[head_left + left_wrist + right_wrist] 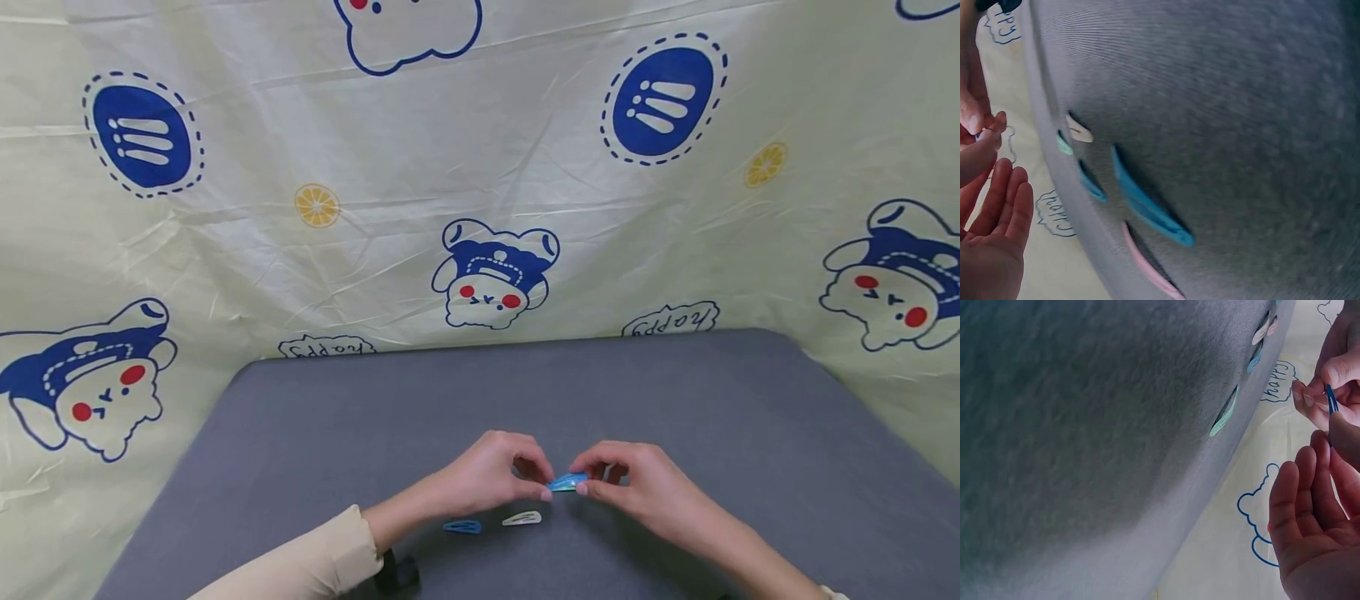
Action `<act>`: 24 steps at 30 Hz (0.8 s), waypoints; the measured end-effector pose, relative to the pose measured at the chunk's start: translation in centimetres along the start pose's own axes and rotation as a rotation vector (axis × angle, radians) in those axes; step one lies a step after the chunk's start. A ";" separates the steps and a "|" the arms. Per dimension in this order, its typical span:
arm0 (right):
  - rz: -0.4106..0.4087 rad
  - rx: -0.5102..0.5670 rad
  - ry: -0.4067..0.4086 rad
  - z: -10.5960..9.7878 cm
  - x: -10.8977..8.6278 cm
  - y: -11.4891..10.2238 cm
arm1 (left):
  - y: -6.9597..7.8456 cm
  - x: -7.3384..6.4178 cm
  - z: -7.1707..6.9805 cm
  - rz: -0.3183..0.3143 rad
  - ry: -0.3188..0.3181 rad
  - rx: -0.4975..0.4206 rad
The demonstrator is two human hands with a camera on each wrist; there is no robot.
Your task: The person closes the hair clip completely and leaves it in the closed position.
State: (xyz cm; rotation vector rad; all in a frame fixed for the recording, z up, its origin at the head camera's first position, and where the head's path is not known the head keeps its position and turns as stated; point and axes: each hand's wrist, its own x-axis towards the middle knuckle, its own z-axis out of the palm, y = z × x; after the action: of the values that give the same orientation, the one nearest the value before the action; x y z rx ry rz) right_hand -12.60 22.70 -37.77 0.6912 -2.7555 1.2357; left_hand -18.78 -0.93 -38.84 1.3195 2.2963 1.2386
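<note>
Both hands pinch the ends of a blue snap hair clip (566,481) just above the table. My left hand (501,472) has its thumb and fingertips at the clip's left end. At the other end, thumb and fingertips of my right hand (633,481) grip it. The clip looks like a narrow dark-blue strip (1332,400) in the right wrist view. In the left wrist view it is mostly covered by fingers. A blue clip (462,527) and a white clip (522,518) lie on the table below the left hand.
Several more clips show on the grey tabletop (420,400) in the wrist views: a larger blue one (1147,203), a pink one (1147,269) and a mint-green one (1225,419). Behind the table hangs a patterned cream curtain (390,142).
</note>
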 end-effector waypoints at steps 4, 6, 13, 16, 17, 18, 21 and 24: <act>0.022 0.004 -0.052 -0.1 0.1 0.5 | -0.6 0.2 0.4 -0.021 -0.030 -0.026; 0.029 0.010 -0.082 -0.1 0.2 0.7 | -0.9 0.3 0.6 -0.033 -0.046 -0.036; 0.056 0.050 -0.147 0.2 0.2 1.7 | -1.4 0.6 1.1 -0.046 -0.092 -0.002; 0.061 0.077 -0.157 0.4 0.0 2.1 | -1.7 0.8 1.3 -0.036 -0.114 0.026; 0.064 0.090 -0.162 0.4 0.0 2.2 | -1.7 0.9 1.4 -0.033 -0.122 0.036; 0.066 0.103 -0.168 0.4 0.0 2.3 | -1.8 1.0 1.4 -0.030 -0.128 0.045; 0.078 0.135 -0.182 0.4 0.0 2.7 | -2.0 1.2 1.6 -0.025 -0.136 0.064; 0.076 0.149 -0.187 0.4 0.0 3.0 | -2.1 1.3 1.6 -0.020 -0.138 0.065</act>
State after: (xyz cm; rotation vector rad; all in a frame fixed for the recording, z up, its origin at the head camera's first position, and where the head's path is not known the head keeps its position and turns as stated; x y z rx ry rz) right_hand -13.77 24.10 -40.13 0.7568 -2.8851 1.4764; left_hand -19.95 0.47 -41.15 1.3555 2.2647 1.0399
